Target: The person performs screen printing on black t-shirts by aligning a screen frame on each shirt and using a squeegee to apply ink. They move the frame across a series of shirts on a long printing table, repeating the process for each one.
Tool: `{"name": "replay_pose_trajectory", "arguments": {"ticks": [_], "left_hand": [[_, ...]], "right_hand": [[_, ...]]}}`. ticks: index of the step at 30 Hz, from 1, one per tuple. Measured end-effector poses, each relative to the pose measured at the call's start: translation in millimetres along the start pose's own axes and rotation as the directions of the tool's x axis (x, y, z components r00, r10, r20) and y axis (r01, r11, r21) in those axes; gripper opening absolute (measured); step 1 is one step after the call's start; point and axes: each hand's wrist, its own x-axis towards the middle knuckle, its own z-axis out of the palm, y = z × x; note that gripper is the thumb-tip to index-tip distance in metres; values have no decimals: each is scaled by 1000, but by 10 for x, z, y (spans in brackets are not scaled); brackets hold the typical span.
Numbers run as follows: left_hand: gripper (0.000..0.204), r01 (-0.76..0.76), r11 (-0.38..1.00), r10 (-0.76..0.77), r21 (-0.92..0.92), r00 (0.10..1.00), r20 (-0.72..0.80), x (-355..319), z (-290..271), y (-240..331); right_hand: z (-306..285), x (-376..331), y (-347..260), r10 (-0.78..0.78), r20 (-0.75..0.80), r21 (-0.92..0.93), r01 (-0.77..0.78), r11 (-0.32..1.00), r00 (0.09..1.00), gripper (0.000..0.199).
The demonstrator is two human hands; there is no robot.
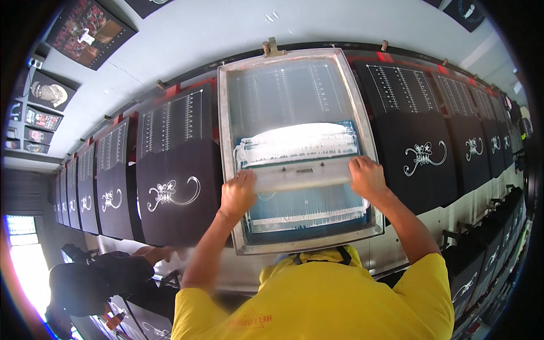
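Note:
Both my hands grip a wide pale squeegee that lies across a silk-screen frame. My left hand is closed round its left end, my right hand round its right end. Just beyond the squeegee, a thick band of white ink is heaped on the mesh. On the near side, the blue stencil area shows thin white streaks and a white ink line. Beneath the screen, the black cloth is mostly hidden.
Black printed cloths on boards stand in a row left and right, bearing white ornaments. A metal clamp sits at the frame's far edge. At lower left a person in black bends over. More black cloths are at lower right.

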Motion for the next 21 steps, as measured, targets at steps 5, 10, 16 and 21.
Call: {"name": "replay_pose_trajectory", "arguments": {"ticks": [5, 10, 16, 21], "left_hand": [[20, 30, 1000, -31, 5, 993, 117, 414, -86, -164], [23, 121, 990, -137, 68, 936, 323, 715, -244, -243], [26, 172, 985, -155, -28, 936, 317, 846, -423, -342], [27, 187, 981, -193, 46, 944, 267, 775, -733, -73]], "right_hand": [[-121, 469, 204, 16, 155, 17, -19, 1000, 988, 9], [-288, 769, 304, 28, 277, 67, -48, 997, 961, 9], [-571, 1014, 262, 27, 249, 34, -36, 999, 968, 10], [-783, 869, 181, 55, 194, 36, -63, 997, 979, 8]]}}
